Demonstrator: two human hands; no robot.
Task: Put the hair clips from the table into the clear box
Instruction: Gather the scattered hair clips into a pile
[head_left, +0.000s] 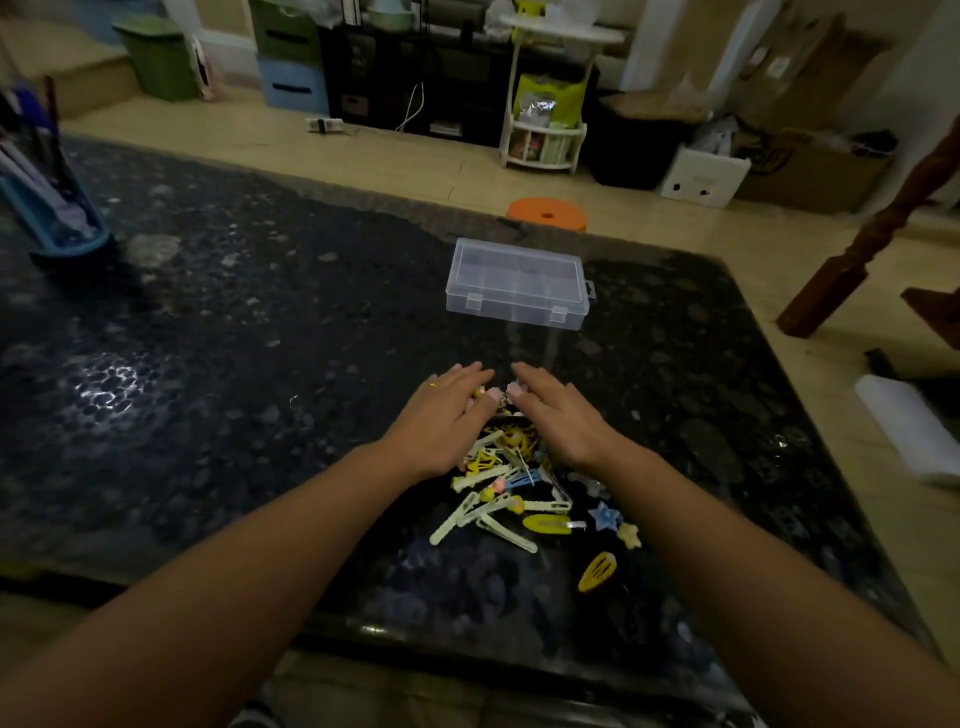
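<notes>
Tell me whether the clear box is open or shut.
Shut: the clear plastic box has its lid lying flat, both front latches down.

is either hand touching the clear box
Apart. The head view shows bare dark table between the clear box and both the left hand and right hand.

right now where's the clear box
In the head view the clear box sits lid-closed on the dark table, beyond both hands and the hair clips, toward the far edge.

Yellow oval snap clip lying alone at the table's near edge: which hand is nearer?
Right. The right hand is beyond the yellow oval snap clip, slightly to its left; the left hand sits farther left across the pile.
</notes>
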